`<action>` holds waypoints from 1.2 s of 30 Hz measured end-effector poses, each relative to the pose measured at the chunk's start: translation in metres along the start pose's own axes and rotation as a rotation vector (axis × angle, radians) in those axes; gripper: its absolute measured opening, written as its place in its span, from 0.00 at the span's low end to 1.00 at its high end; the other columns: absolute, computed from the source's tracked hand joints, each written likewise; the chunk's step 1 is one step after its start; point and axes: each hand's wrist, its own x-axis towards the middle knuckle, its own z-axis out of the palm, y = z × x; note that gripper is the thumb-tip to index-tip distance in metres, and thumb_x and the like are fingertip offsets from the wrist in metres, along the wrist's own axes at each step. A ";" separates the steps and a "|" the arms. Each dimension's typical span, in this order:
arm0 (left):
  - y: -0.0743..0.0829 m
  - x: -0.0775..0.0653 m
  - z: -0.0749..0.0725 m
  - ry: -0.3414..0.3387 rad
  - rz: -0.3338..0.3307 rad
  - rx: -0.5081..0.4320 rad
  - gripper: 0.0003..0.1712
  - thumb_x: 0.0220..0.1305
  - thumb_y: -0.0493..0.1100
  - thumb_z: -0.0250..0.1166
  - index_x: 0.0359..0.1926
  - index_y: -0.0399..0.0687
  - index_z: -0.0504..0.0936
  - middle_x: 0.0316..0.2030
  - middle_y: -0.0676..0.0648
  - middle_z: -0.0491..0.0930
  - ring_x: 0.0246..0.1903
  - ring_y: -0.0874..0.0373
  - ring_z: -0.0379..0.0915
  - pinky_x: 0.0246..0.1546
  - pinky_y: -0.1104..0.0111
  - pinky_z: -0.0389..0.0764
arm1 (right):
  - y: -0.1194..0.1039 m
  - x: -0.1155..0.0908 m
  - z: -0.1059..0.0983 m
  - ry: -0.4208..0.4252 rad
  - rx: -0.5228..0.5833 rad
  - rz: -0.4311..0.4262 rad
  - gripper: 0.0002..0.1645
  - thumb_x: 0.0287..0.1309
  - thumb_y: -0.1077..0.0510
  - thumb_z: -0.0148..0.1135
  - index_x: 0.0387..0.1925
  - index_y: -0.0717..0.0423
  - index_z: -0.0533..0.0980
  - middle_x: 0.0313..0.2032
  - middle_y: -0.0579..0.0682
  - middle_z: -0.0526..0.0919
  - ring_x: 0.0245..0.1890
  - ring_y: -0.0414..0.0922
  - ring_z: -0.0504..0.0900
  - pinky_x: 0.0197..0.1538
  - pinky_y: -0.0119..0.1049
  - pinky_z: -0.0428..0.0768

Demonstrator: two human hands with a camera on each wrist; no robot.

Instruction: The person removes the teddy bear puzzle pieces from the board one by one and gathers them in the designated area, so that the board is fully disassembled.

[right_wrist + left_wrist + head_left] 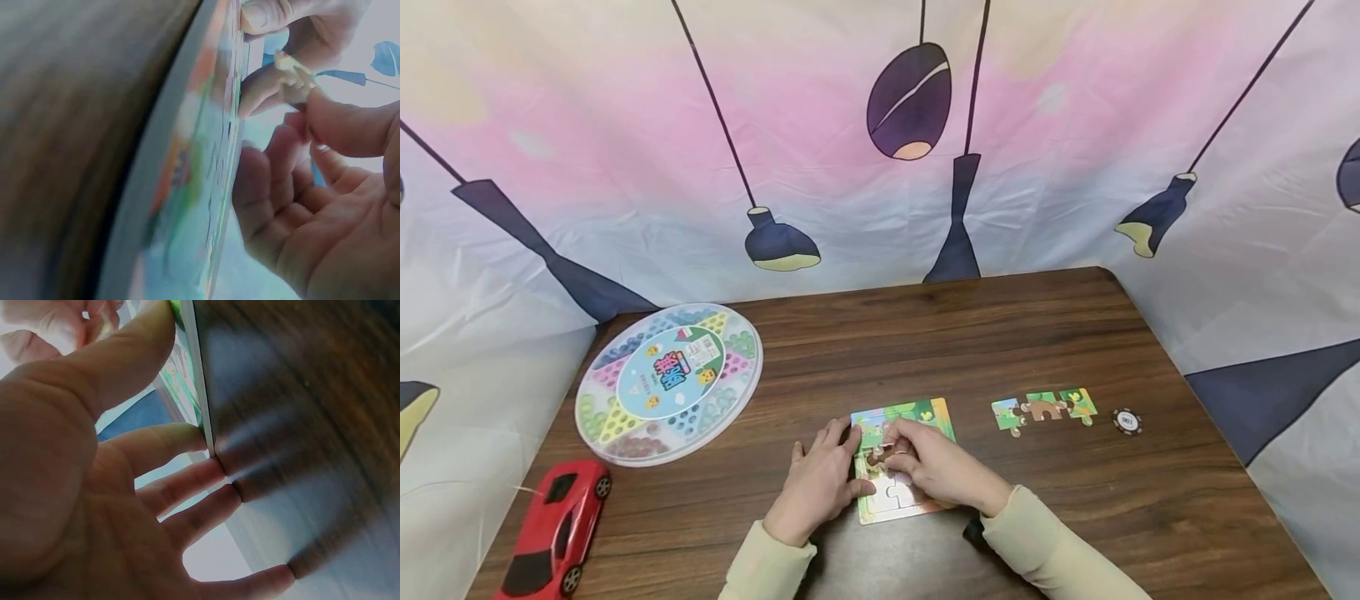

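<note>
A jigsaw puzzle board (874,517) with a bright cartoon picture lies on the table, partly filled with pieces; a bare patch shows in its lower part. Along its left edge rests my left hand (820,479), fingers spread against the side and table, thumb on the board. Above the board my right hand (942,467) pinches a puzzle piece (292,81) between thumb and fingers, tilted off the surface in the right wrist view. To the right lie three loose pieces: one with a pale blue corner (1006,413), a brown one (1043,407) and a green one (1081,403).
A round poker chip (1127,421) lies right of the loose pieces. At the back left is a round Chinese checkers box (625,379) under a clear lid. A red toy car (568,517) stands at the front left. Printed cloth (850,192) hangs behind the wooden table (880,350).
</note>
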 end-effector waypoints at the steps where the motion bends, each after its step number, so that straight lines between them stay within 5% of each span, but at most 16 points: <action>1: 0.000 0.000 0.001 0.002 0.001 0.001 0.47 0.49 0.60 0.72 0.67 0.42 0.71 0.68 0.39 0.62 0.65 0.39 0.60 0.52 0.28 0.60 | 0.000 -0.002 -0.001 0.005 0.020 0.001 0.03 0.66 0.57 0.60 0.39 0.46 0.74 0.28 0.46 0.78 0.24 0.36 0.74 0.31 0.30 0.75; 11: -0.002 0.000 0.007 0.042 0.012 0.000 0.47 0.49 0.60 0.71 0.66 0.40 0.71 0.69 0.38 0.61 0.66 0.38 0.59 0.51 0.27 0.59 | 0.000 -0.032 -0.028 0.205 0.052 0.037 0.16 0.54 0.52 0.70 0.43 0.48 0.76 0.30 0.41 0.78 0.27 0.39 0.76 0.31 0.32 0.78; 23: -0.004 -0.004 0.012 0.072 0.020 -0.023 0.47 0.50 0.59 0.71 0.66 0.39 0.71 0.69 0.37 0.61 0.67 0.38 0.58 0.53 0.27 0.57 | 0.023 -0.082 -0.068 0.431 -0.047 0.180 0.13 0.52 0.48 0.71 0.37 0.48 0.81 0.30 0.41 0.81 0.27 0.40 0.78 0.30 0.32 0.77; 36: -0.004 -0.004 0.013 0.093 0.022 -0.029 0.46 0.50 0.58 0.71 0.66 0.38 0.71 0.69 0.37 0.62 0.67 0.38 0.58 0.53 0.27 0.56 | 0.048 -0.115 -0.091 0.527 -0.134 0.308 0.15 0.55 0.45 0.69 0.36 0.52 0.83 0.26 0.42 0.83 0.25 0.42 0.79 0.28 0.32 0.75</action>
